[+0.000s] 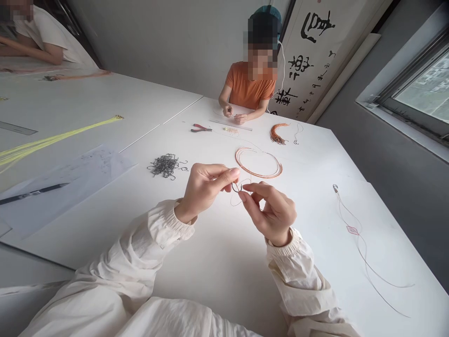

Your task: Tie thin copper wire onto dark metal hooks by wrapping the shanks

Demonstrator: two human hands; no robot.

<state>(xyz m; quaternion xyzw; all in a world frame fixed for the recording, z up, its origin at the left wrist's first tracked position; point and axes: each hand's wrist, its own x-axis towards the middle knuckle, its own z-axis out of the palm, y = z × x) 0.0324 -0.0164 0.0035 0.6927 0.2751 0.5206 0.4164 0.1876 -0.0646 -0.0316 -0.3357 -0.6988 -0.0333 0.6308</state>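
My left hand (208,189) is closed, thumb against forefinger, on a dark fish hook (237,189) above the table. The hook's curved bend faces down and sticks out between my two hands. Close by on the right, my right hand (271,206) pinches thin orange fishing line (231,202) beside the bend. Part of this line hangs in a loose loop under the hook. My fingertips hide where line and shank meet. Beyond my hands lies a coil of orange line (277,172). A heap of dark fish hooks (164,166) is left of them.
Across the white table (217,281) a person in orange (250,89) works near red-handled pliers (200,128) and a ruler (242,126). An orange bundle of tied hooks (277,133) lies far right, a tagged hook line (352,230) nearer. Paper (101,173), a pen (38,192) and yellow lines (70,135) are left.
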